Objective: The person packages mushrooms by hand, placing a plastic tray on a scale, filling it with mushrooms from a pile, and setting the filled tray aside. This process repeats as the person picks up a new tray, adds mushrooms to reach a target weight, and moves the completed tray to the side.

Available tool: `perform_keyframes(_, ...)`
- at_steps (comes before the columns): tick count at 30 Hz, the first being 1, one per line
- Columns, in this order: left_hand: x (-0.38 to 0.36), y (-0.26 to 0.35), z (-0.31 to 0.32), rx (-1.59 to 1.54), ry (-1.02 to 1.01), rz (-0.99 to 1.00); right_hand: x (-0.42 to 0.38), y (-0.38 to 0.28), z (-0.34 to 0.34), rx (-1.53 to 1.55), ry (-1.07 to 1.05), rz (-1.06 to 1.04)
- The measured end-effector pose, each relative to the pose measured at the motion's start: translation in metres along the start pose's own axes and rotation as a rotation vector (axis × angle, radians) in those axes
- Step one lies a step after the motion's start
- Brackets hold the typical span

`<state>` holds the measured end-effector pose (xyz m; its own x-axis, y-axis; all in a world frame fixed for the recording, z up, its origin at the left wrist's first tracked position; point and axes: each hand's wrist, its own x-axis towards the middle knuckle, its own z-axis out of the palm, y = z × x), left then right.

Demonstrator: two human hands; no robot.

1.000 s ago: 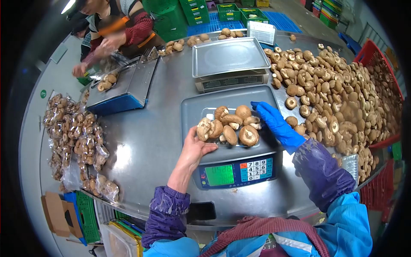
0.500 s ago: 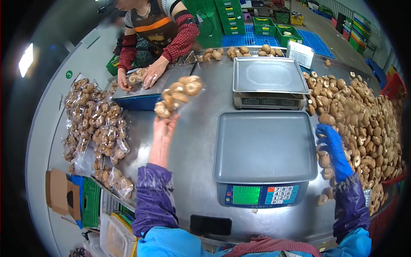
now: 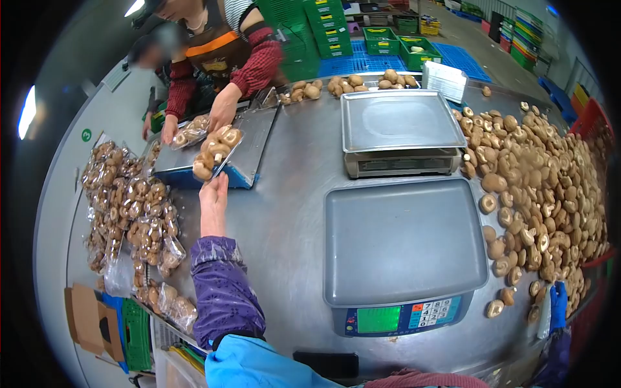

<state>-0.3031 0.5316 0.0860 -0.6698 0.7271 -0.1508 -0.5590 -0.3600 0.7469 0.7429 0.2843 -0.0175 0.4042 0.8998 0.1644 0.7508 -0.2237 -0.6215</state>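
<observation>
My left hand (image 3: 213, 197), bare, reaches out at the left with its fingers closed on the near end of a tray of shiitake mushrooms (image 3: 218, 152). This tray is tilted, over the near edge of a co-worker's metal work stand (image 3: 249, 145). My right hand (image 3: 558, 307), in a blue glove, is low at the far right beside the mushroom pile. Its fingers lie against a thin, clear plastic tray (image 3: 544, 315) and seem to grip it; the grip is partly hidden.
A grey scale (image 3: 406, 239) with a lit display stands before me, a second scale (image 3: 401, 119) behind it. Loose mushrooms (image 3: 543, 187) cover the right side. Bagged mushrooms (image 3: 149, 207) lie left. A co-worker's hands (image 3: 223, 107) handle another tray. A phone (image 3: 326, 363) lies at the front edge.
My left hand has carried the mushroom tray left to the co-worker's stand. My right hand has dropped from beside the grey scale to the lower right. The view has shifted slightly.
</observation>
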Motion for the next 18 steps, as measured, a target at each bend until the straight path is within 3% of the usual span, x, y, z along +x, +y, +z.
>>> perform_keyframes(1, -0.007, -0.001, 0.002, 0.005, -0.014, -0.014, -0.013, 0.007, -0.006, -0.004, 0.011, 0.016)
perform_keyframes(3, -0.021, -0.006, 0.007, 0.088, 0.132, -0.104, -0.055, 0.024, -0.029, -0.379, -0.054, 0.013)
perform_keyframes(5, -0.018, -0.010, -0.008, 0.142, 0.066, -0.133, -0.088, 0.005, -0.031, -0.386, -0.051, 0.155)
perform_keyframes(7, -0.017, -0.009, -0.014, 0.131, 0.033, -0.079, -0.096, -0.032, -0.033, -0.447, -0.145, 0.156)
perform_keyframes(8, -0.019, -0.002, -0.014, 0.095, 0.023, -0.105, -0.097, -0.009, -0.030, -0.433, -0.146, 0.159)
perform_keyframes(10, -0.018, 0.005, -0.017, 0.076, 0.018, -0.076, -0.089, 0.060, -0.019, 0.882, 0.217, 0.711)
perform_keyframes(13, -0.025, 0.008, 0.003, -0.002, 0.073, -0.063, -0.085, 0.084, -0.020, 0.828, 0.048, 0.578)
perform_keyframes(14, -0.028, 0.006, 0.010, 0.004, 0.063, -0.048, -0.084, 0.080, -0.016, 0.909, 0.156, 0.618)
perform_keyframes(18, -0.030, 0.003, 0.015, -0.060, 0.050, -0.021, -0.077, 0.074, -0.018, 0.771, 0.129, 0.551)
